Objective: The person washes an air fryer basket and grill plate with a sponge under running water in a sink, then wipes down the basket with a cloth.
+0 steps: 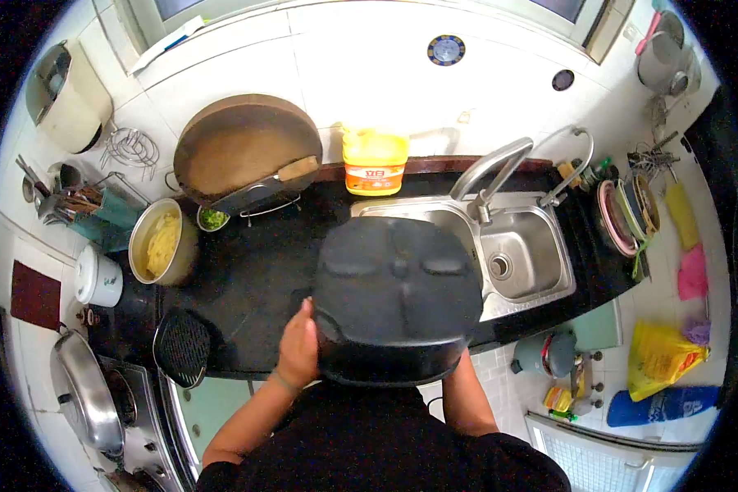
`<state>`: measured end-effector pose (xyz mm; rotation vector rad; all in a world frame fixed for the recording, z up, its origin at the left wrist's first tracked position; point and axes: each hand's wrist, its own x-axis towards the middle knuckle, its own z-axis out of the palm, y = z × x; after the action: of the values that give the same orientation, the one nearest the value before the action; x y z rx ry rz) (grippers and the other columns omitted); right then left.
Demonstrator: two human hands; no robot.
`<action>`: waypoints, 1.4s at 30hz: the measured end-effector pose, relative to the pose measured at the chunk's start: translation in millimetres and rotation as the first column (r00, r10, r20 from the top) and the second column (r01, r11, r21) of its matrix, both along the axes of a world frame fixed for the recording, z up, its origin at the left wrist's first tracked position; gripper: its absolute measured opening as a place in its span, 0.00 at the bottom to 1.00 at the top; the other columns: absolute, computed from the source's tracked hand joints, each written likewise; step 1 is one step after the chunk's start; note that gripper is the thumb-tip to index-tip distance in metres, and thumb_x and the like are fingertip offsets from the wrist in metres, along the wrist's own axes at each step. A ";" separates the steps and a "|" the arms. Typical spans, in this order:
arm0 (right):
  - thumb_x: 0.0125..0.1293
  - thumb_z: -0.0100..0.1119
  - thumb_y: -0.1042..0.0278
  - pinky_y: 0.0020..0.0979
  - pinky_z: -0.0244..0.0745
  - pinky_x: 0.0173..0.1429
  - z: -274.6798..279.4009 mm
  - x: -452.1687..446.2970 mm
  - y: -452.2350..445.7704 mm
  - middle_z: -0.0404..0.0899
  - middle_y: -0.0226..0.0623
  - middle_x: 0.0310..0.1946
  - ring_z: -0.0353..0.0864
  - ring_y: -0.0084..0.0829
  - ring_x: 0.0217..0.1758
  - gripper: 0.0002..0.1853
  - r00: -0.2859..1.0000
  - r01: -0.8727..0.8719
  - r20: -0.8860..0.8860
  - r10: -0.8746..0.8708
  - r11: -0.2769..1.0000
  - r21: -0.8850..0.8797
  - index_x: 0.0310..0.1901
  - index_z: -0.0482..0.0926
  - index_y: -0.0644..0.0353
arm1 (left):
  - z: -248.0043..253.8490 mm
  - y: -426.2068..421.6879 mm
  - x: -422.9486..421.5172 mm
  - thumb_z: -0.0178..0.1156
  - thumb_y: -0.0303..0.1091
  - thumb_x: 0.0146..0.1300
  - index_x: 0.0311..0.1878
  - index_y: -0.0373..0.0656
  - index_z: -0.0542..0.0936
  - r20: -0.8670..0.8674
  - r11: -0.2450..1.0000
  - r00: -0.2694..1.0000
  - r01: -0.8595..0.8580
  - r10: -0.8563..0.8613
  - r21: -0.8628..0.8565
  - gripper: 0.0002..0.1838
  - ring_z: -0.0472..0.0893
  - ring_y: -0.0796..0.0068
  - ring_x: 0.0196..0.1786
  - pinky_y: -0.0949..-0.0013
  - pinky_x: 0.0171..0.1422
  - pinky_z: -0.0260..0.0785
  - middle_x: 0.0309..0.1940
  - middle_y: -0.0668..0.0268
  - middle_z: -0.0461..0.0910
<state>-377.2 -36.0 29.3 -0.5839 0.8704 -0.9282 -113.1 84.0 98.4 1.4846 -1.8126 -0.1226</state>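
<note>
A large black vessel [400, 279] with rounded corners, a moulded cross and raised pads on its broad upward face is held before my body, above the counter's front edge. What kind of vessel it is, I cannot make out. My left hand [298, 348] grips its left side, thumb up along the edge. My right hand [462, 367] is at its lower right side, its fingers hidden behind the vessel. Part of the sink [529, 254] is covered by it. Behind it, a yellow jug [375, 160] with an orange label stands against the wall.
Left on the black counter [254, 262] are a pot of yellow pieces [162, 242], a bowl of chopped greens [212, 219] and a black ridged plate [182, 348]. A cleaver [262, 193] leans before a round wooden board [242, 148]. Plates [619, 213] stand right of the faucet [488, 184].
</note>
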 end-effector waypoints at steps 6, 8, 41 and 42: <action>0.44 0.55 0.81 0.30 0.76 0.48 20.4 -7.7 -30.2 0.79 0.37 0.42 0.79 0.32 0.42 0.27 0.994 0.108 -0.004 -0.110 0.981 -0.163 0.53 0.72 0.64 | 84.7 -6.5 61.6 0.53 0.21 0.57 0.53 0.33 0.73 0.246 0.935 0.916 -0.258 0.316 -0.242 0.18 0.81 0.59 0.41 0.69 0.40 0.73 0.50 0.46 0.75; 0.44 0.55 0.80 0.32 0.75 0.48 57.7 -4.2 -43.6 0.79 0.38 0.43 0.79 0.32 0.43 0.28 0.993 0.117 0.048 -0.108 0.962 -0.245 0.53 0.71 0.64 | 96.1 -4.4 74.6 0.55 0.21 0.56 0.52 0.34 0.74 0.250 0.929 0.910 -0.267 0.331 -0.258 0.18 0.81 0.60 0.41 0.70 0.41 0.73 0.49 0.46 0.76; 0.58 0.55 0.63 0.59 0.56 0.54 227.1 135.8 -19.6 0.63 0.55 0.56 0.59 0.54 0.63 0.22 0.474 -0.496 -0.493 -0.729 0.242 -0.834 0.52 0.71 0.65 | 158.5 -45.6 62.8 0.55 0.21 0.54 0.55 0.28 0.70 0.415 0.866 0.820 -0.180 0.394 -0.467 0.23 0.79 0.53 0.49 0.62 0.53 0.71 0.48 0.46 0.76; 0.58 0.55 0.61 0.59 0.57 0.52 234.0 148.0 -15.7 0.65 0.50 0.56 0.60 0.51 0.62 0.21 0.566 -0.483 -0.441 -0.697 0.153 -0.862 0.52 0.72 0.60 | 154.3 -50.5 62.2 0.56 0.22 0.53 0.56 0.28 0.70 0.482 0.856 0.776 -0.141 0.408 -0.497 0.24 0.79 0.53 0.49 0.62 0.53 0.71 0.48 0.46 0.76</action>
<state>-229.2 -51.7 263.3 -2.4568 1.0262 -1.3894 -50.9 33.5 252.6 1.5276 -1.8554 0.9312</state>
